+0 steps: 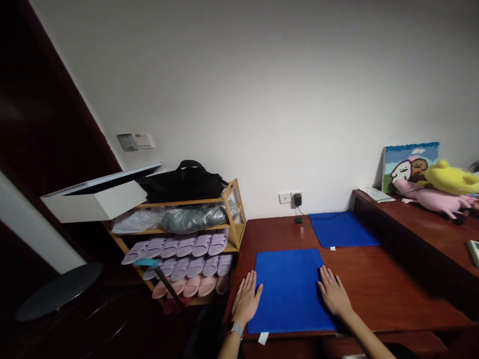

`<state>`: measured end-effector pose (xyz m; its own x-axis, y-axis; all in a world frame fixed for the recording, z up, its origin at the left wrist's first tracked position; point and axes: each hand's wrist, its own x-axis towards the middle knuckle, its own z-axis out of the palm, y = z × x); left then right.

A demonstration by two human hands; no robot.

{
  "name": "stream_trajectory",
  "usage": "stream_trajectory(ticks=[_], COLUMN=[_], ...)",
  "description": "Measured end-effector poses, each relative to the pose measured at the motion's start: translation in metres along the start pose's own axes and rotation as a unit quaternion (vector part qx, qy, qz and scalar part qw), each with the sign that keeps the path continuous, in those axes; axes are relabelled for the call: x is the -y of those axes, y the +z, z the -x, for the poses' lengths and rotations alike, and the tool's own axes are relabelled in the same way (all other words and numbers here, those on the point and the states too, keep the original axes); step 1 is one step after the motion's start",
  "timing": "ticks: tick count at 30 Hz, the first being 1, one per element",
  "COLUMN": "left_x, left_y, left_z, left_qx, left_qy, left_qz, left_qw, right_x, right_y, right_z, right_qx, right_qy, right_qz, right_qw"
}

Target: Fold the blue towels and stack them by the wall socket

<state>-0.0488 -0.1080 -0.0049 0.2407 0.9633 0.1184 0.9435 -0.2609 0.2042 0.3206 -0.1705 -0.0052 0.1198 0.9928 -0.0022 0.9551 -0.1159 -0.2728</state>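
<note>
A blue cloth point(290, 291) lies flat on the reddish-brown wooden table point(389, 284), with a white tag at its front left edge. My left hand point(247, 299) rests at the cloth's left edge, palm down, fingers stretched out, holding nothing; a watch is on that wrist. At the right edge of the same cloth lies my right hand point(334, 293), also palm down with fingers apart and nothing in it. Farther back on the table is a second blue cloth point(342, 229), flat, with a small white tag; neither hand touches it.
On the left stands a wooden rack point(235, 214) with rows of slippers point(202, 245), a black bag point(183, 183) and a white box point(93, 199). A raised ledge point(415, 219) on the right holds plush toys point(436, 199) and a picture. A black plug point(298, 199) sits in the wall socket.
</note>
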Motion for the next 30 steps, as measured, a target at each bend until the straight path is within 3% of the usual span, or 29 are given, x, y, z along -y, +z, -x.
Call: stream_trajectory(ticks=[6,15,17,19,23,25,27,30], left_x=[-0.003,0.006,-0.011,-0.047,-0.145,-0.178,-0.187,-0.16], left_y=[0.001,-0.009,-0.011,-0.009,0.008,0.018,0.024,0.023], left_z=[0.001,-0.014,-0.017,-0.015,0.0,0.007,0.012,0.016], left_qx=[-0.008,0.013,-0.022,-0.047,0.016,0.035,0.04,0.046], left_qy=[0.001,-0.037,-0.037,0.011,0.189,0.229,0.23,0.194], left_qz=[0.008,0.091,0.098,0.094,0.079,0.074,0.066,0.045], left_qw=[1.0,0.995,0.994,0.994,0.979,0.97,0.97,0.979], right_x=[-0.014,-0.006,-0.004,-0.004,-0.004,-0.005,-0.005,-0.005], right_y=[0.02,0.004,0.002,0.001,-0.001,-0.001,-0.001,0.0], right_z=[0.041,0.049,0.049,0.05,0.05,0.05,0.049,0.049], right_qx=[-0.016,-0.009,-0.005,0.0,-0.002,-0.003,-0.004,-0.01], right_qy=[-0.001,-0.003,-0.001,0.001,-0.004,-0.007,-0.008,-0.008], right_qz=[-0.014,-0.032,-0.034,-0.035,-0.041,-0.037,-0.031,-0.034], right_qw=[1.0,0.999,0.999,0.999,0.999,0.999,0.999,0.999])
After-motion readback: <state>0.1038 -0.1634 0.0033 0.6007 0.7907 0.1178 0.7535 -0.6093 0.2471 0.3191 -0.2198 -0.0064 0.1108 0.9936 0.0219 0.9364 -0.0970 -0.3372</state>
